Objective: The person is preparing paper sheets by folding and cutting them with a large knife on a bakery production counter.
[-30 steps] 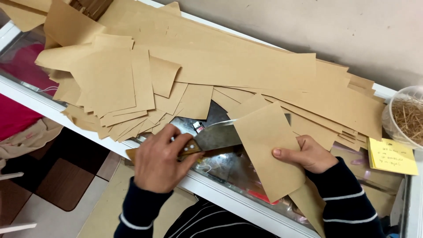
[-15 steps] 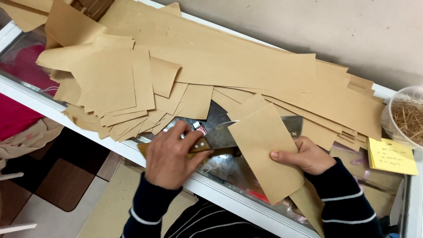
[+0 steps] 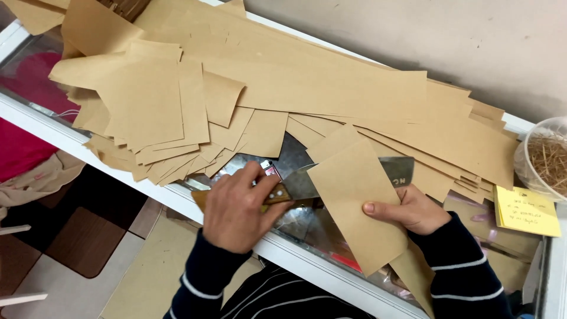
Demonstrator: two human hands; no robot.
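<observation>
Just below the middle of the frame, the left hand (image 3: 236, 207) is curling closed around the wooden handle of a broad knife (image 3: 307, 183), thumb and fingers wrapping it so that the handle's butt is poking out at the hand's lower left. The knife's long axis is running almost level across the picture, tilting slightly upward toward the right: the blade is leaving the left hand, passing inside a folded sheet of brown paper (image 3: 360, 207), and its squared tip is showing again on the sheet's far side, right of centre. That sheet is lying with its own long axis slanting from upper left to lower right, so the blade is crossing it nearly at right angles, close to its upper end. The right hand (image 3: 413, 210) is gripping the sheet from the right, thumb pressing flat on top of the paper and the fingers tucking beneath, just below the exposed blade tip; it is the hand nearer to the paper, while the left is the only one on the knife. Both are working over the glass tabletop (image 3: 319, 227), near its white front edge. Above them, across the upper half of the frame, a loose spread of cut paper pieces (image 3: 147, 106) is overlapping long uncut sheets. At the far right, a clear bowl of straw-like strands (image 3: 546, 159) is sitting above a yellow note (image 3: 525, 212).
</observation>
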